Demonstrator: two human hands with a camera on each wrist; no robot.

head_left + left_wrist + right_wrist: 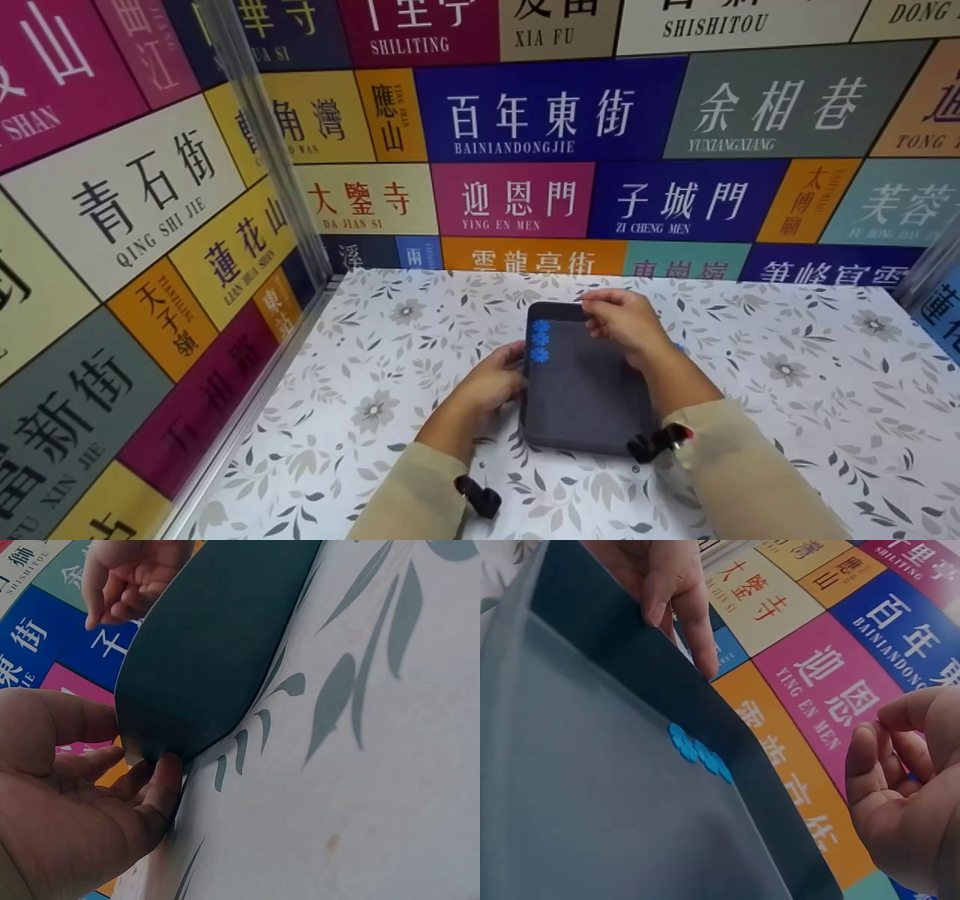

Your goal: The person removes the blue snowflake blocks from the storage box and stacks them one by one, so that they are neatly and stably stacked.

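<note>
A dark grey rectangular box (585, 405) with low walls stands on the table. Small blue flower-shaped pieces (540, 341) lie in a row inside, along its left wall; the right wrist view shows them as overlapping blue pieces (697, 754). My left hand (491, 382) holds the left wall, its fingertips at the rim and lower edge in the left wrist view. Above the far right part of the box is my right hand (626, 322), fingers curled, thumb and index fingertips together. Nothing shows between those fingertips (877, 727). Its forearm hides the right wall.
Just right of the box, a bit of blue (679, 347) peeks out beside the right forearm. The tabletop (750, 420) has a white cover with grey leaves and flowers. Panels of coloured signs (551, 112) rise behind and at the left.
</note>
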